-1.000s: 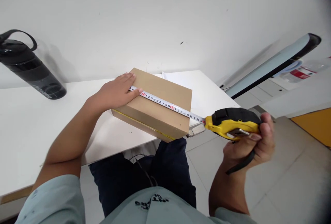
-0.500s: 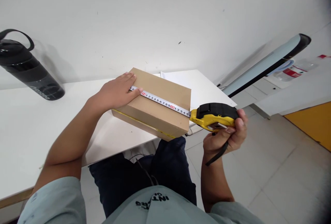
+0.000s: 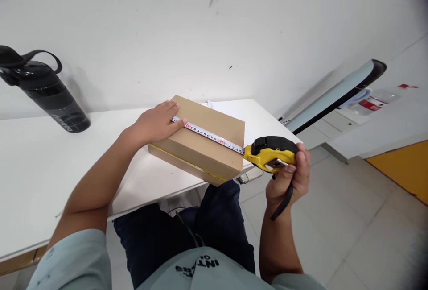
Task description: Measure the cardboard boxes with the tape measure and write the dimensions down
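A brown cardboard box [image 3: 200,147] lies at an angle near the table's front edge, with a yellow line along its near side. Across its top runs the white tape blade [image 3: 207,133], printed with black and red numbers. My left hand [image 3: 157,122] grips the box's left end, its thumb pressing on the blade; the blade's tip is hidden beneath it. Beyond the box's right edge, my right hand [image 3: 292,176] is closed around a yellow and black tape measure [image 3: 270,154]. The case's mouth is right beside that edge, and a black strap [image 3: 282,203] hangs down from it.
On the white table [image 3: 50,169], a dark water bottle [image 3: 56,93] stands to the left by the wall. White paper [image 3: 230,109] lies behind the box. Further right are a dark-edged panel [image 3: 337,96] and a plastic bottle [image 3: 372,102]. My legs are below the table edge.
The view has shifted slightly, so the table and bottle appear a little lower. The tape case has come slightly closer to the box's right edge. Both hands keep their holds.
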